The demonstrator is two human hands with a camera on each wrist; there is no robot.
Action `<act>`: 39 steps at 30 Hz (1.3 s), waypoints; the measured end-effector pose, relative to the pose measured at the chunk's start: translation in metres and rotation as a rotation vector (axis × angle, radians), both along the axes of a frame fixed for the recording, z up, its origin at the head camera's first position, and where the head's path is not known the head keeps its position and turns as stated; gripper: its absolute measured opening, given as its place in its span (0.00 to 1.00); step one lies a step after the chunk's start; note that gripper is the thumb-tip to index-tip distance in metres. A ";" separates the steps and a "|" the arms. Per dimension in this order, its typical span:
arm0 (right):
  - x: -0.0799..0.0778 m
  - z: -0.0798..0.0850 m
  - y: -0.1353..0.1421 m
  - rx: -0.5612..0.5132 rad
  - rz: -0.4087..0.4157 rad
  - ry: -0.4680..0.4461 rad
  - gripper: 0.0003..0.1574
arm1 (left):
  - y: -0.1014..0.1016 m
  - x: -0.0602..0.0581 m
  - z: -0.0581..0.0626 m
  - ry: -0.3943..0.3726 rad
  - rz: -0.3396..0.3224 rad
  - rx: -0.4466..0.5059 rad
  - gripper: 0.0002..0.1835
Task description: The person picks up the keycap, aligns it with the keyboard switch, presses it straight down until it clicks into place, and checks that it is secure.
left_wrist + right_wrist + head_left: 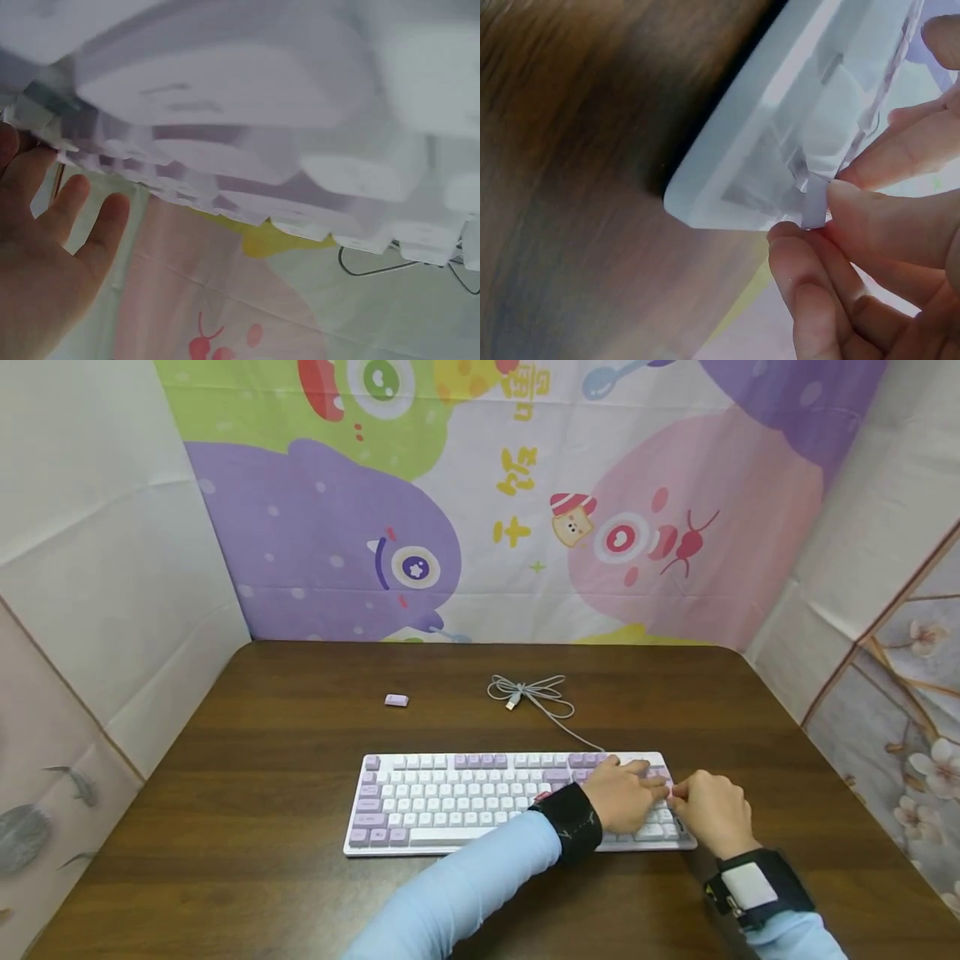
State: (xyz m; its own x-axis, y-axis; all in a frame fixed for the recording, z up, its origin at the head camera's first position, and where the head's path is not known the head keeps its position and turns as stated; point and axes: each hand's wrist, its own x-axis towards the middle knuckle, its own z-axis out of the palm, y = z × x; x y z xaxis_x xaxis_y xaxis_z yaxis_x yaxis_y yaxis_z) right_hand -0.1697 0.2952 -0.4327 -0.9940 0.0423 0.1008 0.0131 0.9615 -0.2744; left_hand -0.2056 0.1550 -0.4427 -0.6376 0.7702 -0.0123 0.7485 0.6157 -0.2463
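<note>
A white and lavender keyboard (450,806) lies on the table. At its right edge, my right hand (716,810) pinches a small lavender keycap (815,204) between thumb and fingertips. The keycap is beside an open-looking spot in the keyboard's right end, partly covered by fingers. My left hand (626,793) reaches across the right part of the keyboard, its fingers (109,225) extended toward the same edge, fingertips close to the right hand. Whether a left fingertip touches the keycap is hard to tell. Another lavender keycap (396,700) lies loose behind the keyboard.
A bundled grey cable (534,689) with a USB plug lies behind the keyboard and runs to its back edge. The brown wooden table (225,827) meets a cartoon-print cloth (510,585) at the back. Pale cloth walls (112,527) stand at both sides.
</note>
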 end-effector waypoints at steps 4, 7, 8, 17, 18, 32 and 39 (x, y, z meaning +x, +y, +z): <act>0.000 0.002 0.002 0.005 0.004 -0.047 0.08 | 0.004 0.001 0.002 0.064 -0.035 -0.024 0.24; 0.000 0.002 0.004 0.000 0.006 -0.066 0.09 | 0.007 0.002 0.003 0.105 -0.050 -0.034 0.21; 0.000 0.002 0.004 -0.001 0.009 -0.063 0.09 | 0.007 0.003 0.003 0.112 -0.048 -0.031 0.20; -0.005 0.003 0.003 0.032 0.038 -0.058 0.09 | 0.007 0.002 -0.001 0.159 -0.052 0.001 0.19; -0.006 0.003 0.002 0.035 0.039 -0.059 0.09 | 0.007 0.001 -0.002 0.162 -0.054 0.004 0.19; -0.002 -0.005 0.000 0.093 0.049 -0.011 0.18 | 0.008 0.008 -0.005 0.232 -0.054 -0.016 0.18; 0.008 -0.010 0.005 0.076 0.085 -0.045 0.20 | 0.002 0.017 -0.008 0.133 0.009 -0.033 0.24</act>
State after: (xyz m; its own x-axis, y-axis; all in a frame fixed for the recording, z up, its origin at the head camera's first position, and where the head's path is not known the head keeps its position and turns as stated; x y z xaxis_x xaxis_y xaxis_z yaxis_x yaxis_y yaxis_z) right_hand -0.1620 0.2999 -0.4429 -0.9973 -0.0486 0.0553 -0.0588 0.9777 -0.2018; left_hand -0.1891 0.1567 -0.4508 -0.6420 0.7653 0.0470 0.7027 0.6117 -0.3634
